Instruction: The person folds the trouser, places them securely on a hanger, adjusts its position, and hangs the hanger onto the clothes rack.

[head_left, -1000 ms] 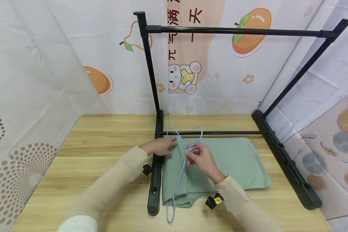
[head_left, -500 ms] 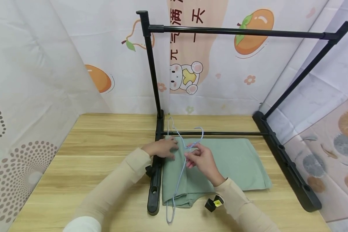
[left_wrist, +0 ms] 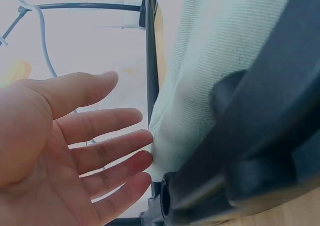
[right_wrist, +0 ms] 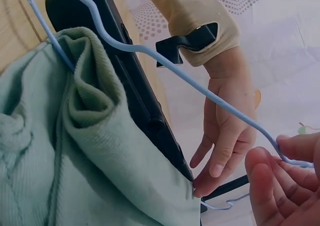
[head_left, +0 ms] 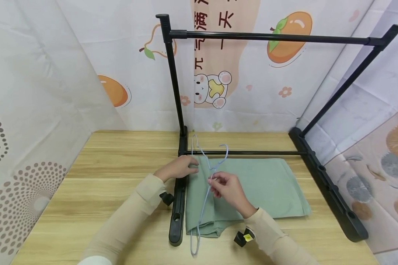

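Note:
A folded green ribbed garment point(head_left: 262, 187) lies on the table, its left part folded over through a pale blue wire hanger point(head_left: 203, 207). My right hand point(head_left: 230, 189) pinches the hanger wire between thumb and fingers just below the hook, holding that side raised over the cloth. In the right wrist view the wire point(right_wrist: 200, 89) runs up to those fingertips. My left hand point(head_left: 178, 167) is beside the garment's left fold, fingers extended and fingertips right at its edge. The left wrist view shows this hand point(left_wrist: 45, 151) with fingers spread and nothing in it.
A black rack stands around the garment: left foot point(head_left: 176, 228), right foot point(head_left: 328, 184), low crossbar point(head_left: 265, 152) and top bar point(head_left: 275, 36). My left forearm reaches across the left foot. Printed curtains point(head_left: 136, 73) hang behind the wooden table point(head_left: 119, 158).
My left hand has drawn back leftward from the top of the fold to its edge. My right hand has shifted slightly down and left along the hanger, and the hook has tilted left.

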Motion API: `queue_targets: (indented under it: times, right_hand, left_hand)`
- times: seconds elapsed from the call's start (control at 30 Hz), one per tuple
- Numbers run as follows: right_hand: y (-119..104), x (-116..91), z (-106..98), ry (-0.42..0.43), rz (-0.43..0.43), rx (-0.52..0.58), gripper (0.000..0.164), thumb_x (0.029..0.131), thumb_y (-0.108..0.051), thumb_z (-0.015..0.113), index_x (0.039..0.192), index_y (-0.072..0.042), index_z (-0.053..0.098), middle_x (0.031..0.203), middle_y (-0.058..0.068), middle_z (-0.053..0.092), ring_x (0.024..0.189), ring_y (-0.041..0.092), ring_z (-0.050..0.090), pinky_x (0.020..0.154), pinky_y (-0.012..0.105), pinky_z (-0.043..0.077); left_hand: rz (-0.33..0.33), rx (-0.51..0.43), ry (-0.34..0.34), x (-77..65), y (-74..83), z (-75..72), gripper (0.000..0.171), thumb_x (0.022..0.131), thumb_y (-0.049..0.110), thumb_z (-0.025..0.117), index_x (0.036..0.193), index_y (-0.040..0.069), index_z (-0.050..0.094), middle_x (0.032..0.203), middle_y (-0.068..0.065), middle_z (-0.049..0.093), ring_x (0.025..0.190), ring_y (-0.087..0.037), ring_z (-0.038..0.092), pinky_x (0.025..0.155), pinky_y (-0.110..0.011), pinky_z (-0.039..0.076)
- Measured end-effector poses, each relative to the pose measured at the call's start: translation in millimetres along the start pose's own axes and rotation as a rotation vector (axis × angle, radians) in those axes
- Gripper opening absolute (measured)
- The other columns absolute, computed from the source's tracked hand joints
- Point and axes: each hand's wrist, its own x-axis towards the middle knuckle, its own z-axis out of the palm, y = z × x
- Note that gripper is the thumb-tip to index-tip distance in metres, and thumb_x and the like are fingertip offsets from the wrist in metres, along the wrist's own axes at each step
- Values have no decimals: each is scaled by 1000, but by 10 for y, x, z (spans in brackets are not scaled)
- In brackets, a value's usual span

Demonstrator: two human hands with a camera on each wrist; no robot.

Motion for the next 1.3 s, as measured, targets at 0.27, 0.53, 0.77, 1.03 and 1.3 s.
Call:
queue_targets:
  times: [0.27,0.53,0.77,1.03,1.3]
  right_hand:
    - [10,-69,79,-47,-97,-85,18,88,-9,70,100,5,69,76,17,69,58,2,56,53,21,51]
    - [17,-121,171,-84,-227,-156,27,86,-6,72,110,5,65,95,16,65,68,3,59,59,20,52]
    - [-23,-127,256,-62,-293,-186,25,86,-3,70,111,2,65,95,13,63,68,2,58,60,20,52]
    - [-22,-115,395,-20,-390,-211,32,86,2,65,118,1,66,90,9,63,65,3,57,56,18,50]
    - [-82,-54,535,-60,-420,-250,36,85,1,62,121,3,65,87,7,63,64,2,56,57,15,49]
  left_hand:
    - [-86,-134,4,-45,-94,-25,37,100,24,56,127,0,62,131,-15,63,125,-31,57,104,-45,47]
    - [-128,-231,26,-90,-159,-34,39,101,25,52,130,0,60,131,-15,63,120,-30,60,100,-45,50]
    - [-192,-286,63,-116,-192,-69,38,102,26,51,129,2,61,132,-16,62,122,-31,58,102,-47,48]
    - [-221,-475,132,-164,-256,-122,35,101,24,53,123,-2,64,110,-17,70,95,-23,68,86,-38,56]
    - [-321,-856,229,-202,-309,-134,33,100,18,52,121,-7,62,96,-10,71,76,-9,66,74,-25,57]
